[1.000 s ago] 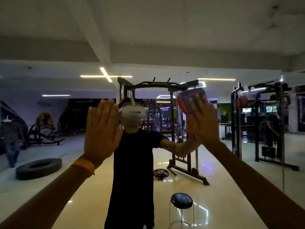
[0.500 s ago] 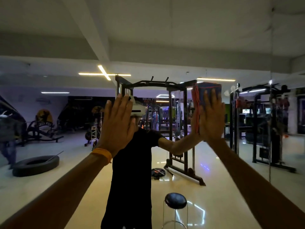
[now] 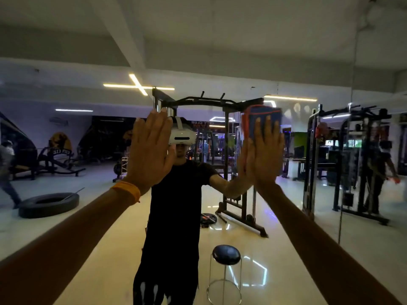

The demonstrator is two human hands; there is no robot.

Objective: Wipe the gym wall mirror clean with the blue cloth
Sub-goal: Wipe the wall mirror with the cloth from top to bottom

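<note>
The gym wall mirror (image 3: 308, 62) fills the whole view and reflects the room. My right hand (image 3: 267, 155) presses the folded blue cloth (image 3: 262, 115), edged in orange, flat against the glass with straight fingers. The cloth shows above my fingertips. My left hand (image 3: 149, 150) is raised flat with its fingers straight, palm toward the mirror; an orange band is on its wrist. Smudges show on the glass just right of the cloth.
The mirror reflects a person in a black shirt with a white headset (image 3: 181, 135), a black stool (image 3: 225, 256), a power rack (image 3: 242, 205), a tyre (image 3: 48, 204) on the floor and other machines. A vertical seam (image 3: 352, 106) runs down the mirror at right.
My right hand has slid the cloth to the right and upward on the glass. My left hand has shifted right and slightly up as well.
</note>
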